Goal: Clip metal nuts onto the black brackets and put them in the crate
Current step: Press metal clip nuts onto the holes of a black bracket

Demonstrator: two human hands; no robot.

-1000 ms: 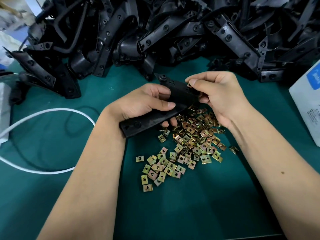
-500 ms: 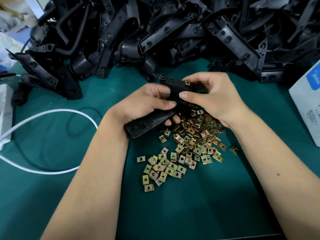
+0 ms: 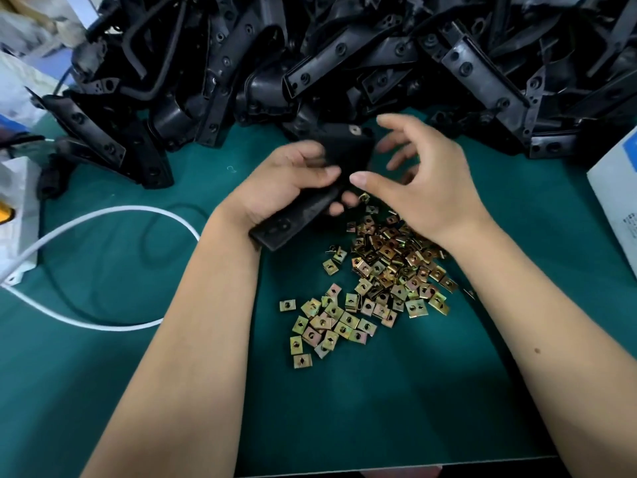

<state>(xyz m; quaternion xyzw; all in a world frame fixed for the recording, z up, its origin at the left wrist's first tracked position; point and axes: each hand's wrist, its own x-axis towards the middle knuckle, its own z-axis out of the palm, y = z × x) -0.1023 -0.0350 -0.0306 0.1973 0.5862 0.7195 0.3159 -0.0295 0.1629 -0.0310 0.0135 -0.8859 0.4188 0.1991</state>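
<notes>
My left hand (image 3: 286, 181) grips a long black bracket (image 3: 344, 150) above the green mat, its near end poking out below my wrist. A metal nut (image 3: 354, 129) sits clipped at the bracket's far end. My right hand (image 3: 424, 188) hovers just right of the bracket, fingers spread and loosely bent, holding nothing. A heap of brass-coloured clip nuts (image 3: 386, 270) lies on the mat under and in front of both hands. No crate is in view.
A big pile of black brackets (image 3: 344, 56) fills the back of the table. A white cable (image 3: 103, 215) loops at the left beside a white box (image 3: 17, 215). A white carton (image 3: 617, 188) stands at the right edge. The green mat (image 3: 379, 408) ends near me.
My right hand has let go of the bracket's far end and opened, drawing back to the right. The nut now shows clipped on the bracket, which my left hand has tilted up.
</notes>
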